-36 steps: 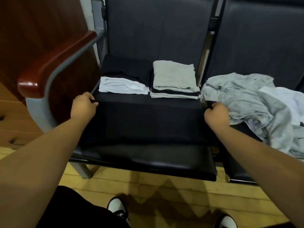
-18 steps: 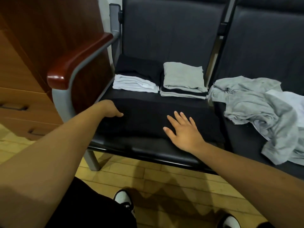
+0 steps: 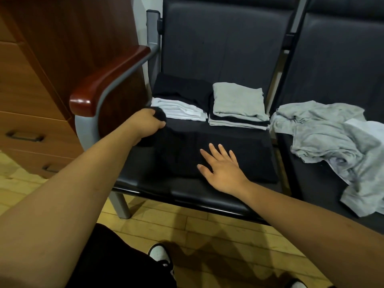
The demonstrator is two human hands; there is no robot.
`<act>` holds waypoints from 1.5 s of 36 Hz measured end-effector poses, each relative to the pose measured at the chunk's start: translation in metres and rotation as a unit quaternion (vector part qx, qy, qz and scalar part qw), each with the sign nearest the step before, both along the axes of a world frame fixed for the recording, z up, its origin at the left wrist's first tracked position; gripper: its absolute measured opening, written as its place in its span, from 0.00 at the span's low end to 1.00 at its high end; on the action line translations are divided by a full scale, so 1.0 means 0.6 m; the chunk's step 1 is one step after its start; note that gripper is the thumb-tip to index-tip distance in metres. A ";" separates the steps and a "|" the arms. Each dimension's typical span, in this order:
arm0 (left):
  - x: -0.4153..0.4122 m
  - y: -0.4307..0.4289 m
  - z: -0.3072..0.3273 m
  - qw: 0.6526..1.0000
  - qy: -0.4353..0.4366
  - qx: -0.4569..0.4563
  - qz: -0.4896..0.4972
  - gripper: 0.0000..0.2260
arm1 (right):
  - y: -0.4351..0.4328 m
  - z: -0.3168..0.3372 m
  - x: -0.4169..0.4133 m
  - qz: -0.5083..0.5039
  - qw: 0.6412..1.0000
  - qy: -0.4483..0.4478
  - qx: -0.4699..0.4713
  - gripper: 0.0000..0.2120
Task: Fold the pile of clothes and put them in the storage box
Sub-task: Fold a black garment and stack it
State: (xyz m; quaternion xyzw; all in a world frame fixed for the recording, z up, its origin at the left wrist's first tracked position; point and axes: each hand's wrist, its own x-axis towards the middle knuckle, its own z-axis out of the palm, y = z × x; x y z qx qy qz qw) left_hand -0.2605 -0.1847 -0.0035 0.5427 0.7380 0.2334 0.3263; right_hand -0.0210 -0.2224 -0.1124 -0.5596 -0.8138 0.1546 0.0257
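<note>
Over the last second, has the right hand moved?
Yes. The right hand moved left, away from the crumpled grey pile, and now lies flat on the black garment.

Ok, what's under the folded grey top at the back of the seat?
The grey top lies on a folded black garment, and under that is a light grey garment. Only their front edges show; the rest is covered.

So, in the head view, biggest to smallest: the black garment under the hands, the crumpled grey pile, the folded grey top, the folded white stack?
Largest, too alike to rank: the crumpled grey pile, which runs off frame, and the black garment.
Then the folded grey top.
Smallest: the folded white stack.
</note>
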 end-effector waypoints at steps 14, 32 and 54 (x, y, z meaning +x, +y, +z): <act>0.247 -0.014 0.034 0.966 0.004 0.109 -0.233 0.20 | 0.061 0.072 0.121 -0.272 0.634 0.649 -0.321 0.36; 0.170 0.025 -0.048 0.997 0.024 -0.032 -0.060 0.13 | 0.059 0.068 0.195 -0.387 0.771 0.495 -0.101 0.15; 0.238 0.005 0.012 0.828 -0.540 -0.135 -0.059 0.13 | 0.055 0.055 0.195 -0.438 0.710 0.515 -0.201 0.23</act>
